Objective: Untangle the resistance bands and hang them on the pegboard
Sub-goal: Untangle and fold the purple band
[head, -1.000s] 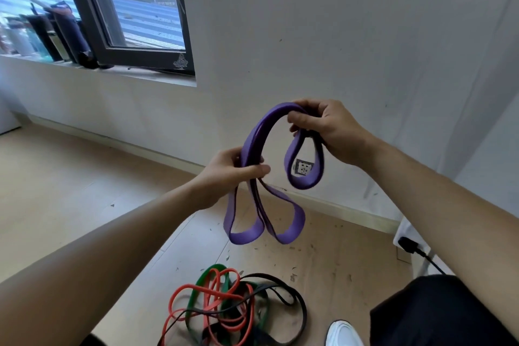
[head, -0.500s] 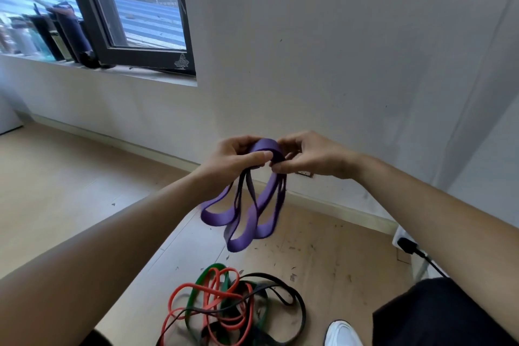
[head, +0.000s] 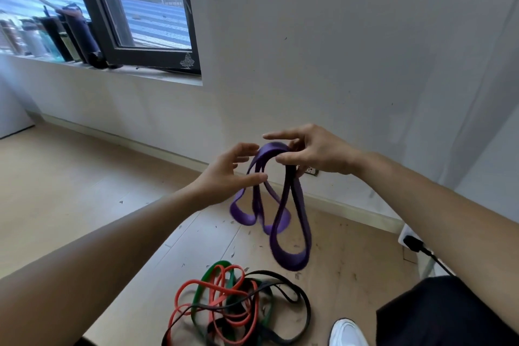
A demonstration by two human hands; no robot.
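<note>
Purple band (head: 290, 262) hangs above the floor (head: 84, 177), its top fold pinched by the right hand (head: 320, 152); left hand (head: 224, 174), gripping a moment ago, now spread beside the strands; loops dangle freer; remaining bands (head: 233, 309) lie tangled below; pegboard unseen.

Soft daylight from window (head: 146, 8); wide-angle edges bend.

Blurry lower loops of purple band (head: 290, 260)
</note>
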